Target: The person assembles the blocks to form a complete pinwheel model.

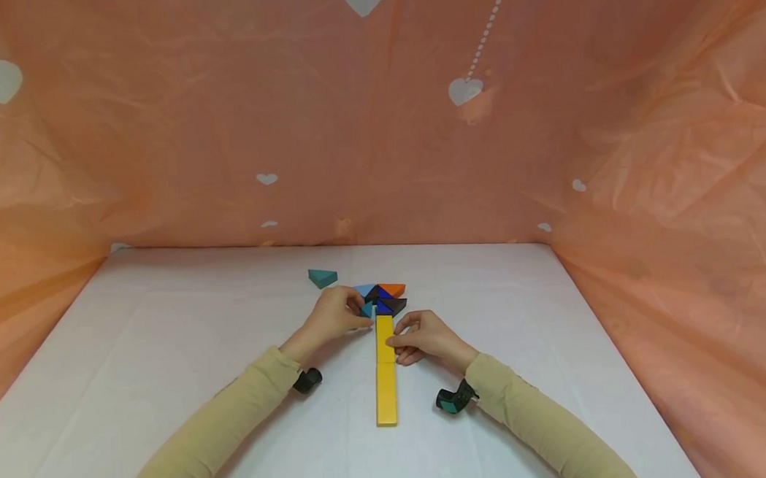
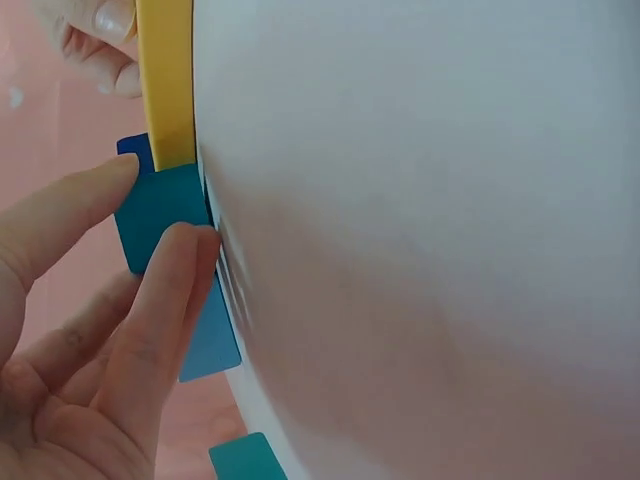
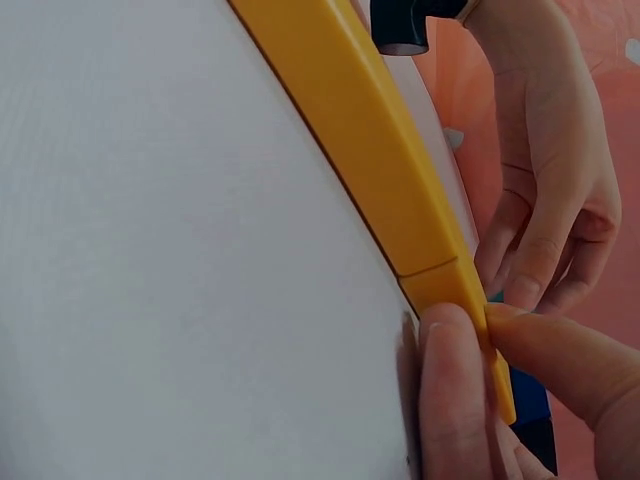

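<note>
My left hand [image 1: 335,311] pinches a teal triangular block [image 2: 163,212] between thumb and fingers, at the left side of a cluster of small triangular blocks. In that cluster are an orange block [image 1: 394,289], a light blue one [image 1: 363,289], dark blue ones [image 1: 383,308] and a black one [image 1: 397,305]. Two long yellow blocks lie end to end below the cluster, the far one [image 1: 384,330] and the near one [image 1: 386,396]. With thumb on its top and fingers at its right side, my right hand [image 1: 428,336] holds the far yellow block close to the seam.
Another teal block [image 1: 323,278] lies apart, behind my left hand. All the blocks are on a white table [image 1: 229,307], enclosed by an orange curtain [image 1: 350,124] with pale hearts. Each wrist bears a small black camera, the left one [image 1: 308,380] and the right one [image 1: 455,399].
</note>
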Tool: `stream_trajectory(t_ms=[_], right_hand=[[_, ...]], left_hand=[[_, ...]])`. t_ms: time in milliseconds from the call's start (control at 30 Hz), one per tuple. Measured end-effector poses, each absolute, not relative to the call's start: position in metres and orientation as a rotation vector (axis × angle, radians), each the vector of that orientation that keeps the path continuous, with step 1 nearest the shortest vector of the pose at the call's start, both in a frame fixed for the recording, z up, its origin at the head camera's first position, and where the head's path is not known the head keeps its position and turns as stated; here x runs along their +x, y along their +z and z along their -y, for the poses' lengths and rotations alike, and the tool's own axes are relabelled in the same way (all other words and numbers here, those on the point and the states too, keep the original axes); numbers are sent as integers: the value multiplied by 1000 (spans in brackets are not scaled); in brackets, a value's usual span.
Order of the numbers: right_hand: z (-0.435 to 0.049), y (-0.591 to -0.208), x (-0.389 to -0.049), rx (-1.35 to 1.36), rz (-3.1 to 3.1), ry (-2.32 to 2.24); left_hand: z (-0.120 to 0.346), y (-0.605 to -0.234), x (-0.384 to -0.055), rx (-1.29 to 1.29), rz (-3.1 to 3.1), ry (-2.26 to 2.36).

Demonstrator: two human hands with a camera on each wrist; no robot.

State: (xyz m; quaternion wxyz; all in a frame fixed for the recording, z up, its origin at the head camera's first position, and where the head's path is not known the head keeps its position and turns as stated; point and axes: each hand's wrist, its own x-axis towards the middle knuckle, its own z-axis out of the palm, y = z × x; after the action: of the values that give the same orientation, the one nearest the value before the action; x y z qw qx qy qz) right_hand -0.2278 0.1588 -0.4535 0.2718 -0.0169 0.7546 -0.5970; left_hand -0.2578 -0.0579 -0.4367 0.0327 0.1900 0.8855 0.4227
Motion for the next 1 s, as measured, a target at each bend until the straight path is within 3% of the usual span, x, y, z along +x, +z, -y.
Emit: stream_trajectory(t_ms=[1000], right_hand=[[-159,-452,-226,-52,-2024,-1609]], left_hand=[[55,-440,-256,686,-2670,1446]])
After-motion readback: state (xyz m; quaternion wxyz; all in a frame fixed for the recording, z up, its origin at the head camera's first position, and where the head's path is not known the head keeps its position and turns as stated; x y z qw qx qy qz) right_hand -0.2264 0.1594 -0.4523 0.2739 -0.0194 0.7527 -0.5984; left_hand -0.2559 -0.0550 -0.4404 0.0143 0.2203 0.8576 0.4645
